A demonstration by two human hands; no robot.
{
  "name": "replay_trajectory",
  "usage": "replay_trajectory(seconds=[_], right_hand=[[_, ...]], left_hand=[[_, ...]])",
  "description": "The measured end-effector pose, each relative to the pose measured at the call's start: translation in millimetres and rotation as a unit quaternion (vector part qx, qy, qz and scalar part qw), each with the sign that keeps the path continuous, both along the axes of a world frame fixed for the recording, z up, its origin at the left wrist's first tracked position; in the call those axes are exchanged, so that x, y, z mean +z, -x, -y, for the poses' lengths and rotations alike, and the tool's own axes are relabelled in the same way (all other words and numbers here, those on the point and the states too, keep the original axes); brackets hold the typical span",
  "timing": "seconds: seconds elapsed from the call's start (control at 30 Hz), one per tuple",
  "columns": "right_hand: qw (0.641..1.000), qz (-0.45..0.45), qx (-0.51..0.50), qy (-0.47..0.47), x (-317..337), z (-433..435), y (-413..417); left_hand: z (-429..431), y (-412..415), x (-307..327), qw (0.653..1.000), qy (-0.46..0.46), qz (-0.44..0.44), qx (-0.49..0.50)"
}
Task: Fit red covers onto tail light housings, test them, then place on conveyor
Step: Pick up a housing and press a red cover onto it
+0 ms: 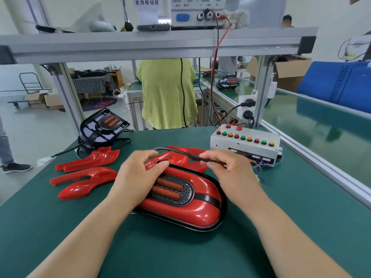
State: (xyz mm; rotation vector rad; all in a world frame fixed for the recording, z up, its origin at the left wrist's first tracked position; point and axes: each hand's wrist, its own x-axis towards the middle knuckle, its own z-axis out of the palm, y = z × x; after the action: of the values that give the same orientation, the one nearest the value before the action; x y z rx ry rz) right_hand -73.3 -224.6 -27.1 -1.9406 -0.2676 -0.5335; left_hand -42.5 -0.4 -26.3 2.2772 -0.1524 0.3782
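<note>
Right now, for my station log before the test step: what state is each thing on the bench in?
tail light: red cover fitted, lying flat on the table, lamp bars appear unlit.
left hand: grips the tail light's far end.
right hand: pinches the black cable.
black cable: lifted above the tail light.
loose red covers: unfitted, lying at left.
bare housing: uncovered, propped up at back left.
</note>
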Motion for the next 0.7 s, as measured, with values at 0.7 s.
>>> replay_trajectory(seconds=[0.7], right_hand=[[0.932, 0.201, 0.079, 0.291, -7.4, -20.6, -9.2]], left_hand=[[94.6, -3.0, 63.7, 0.951, -0.131, -0.104, -0.258]])
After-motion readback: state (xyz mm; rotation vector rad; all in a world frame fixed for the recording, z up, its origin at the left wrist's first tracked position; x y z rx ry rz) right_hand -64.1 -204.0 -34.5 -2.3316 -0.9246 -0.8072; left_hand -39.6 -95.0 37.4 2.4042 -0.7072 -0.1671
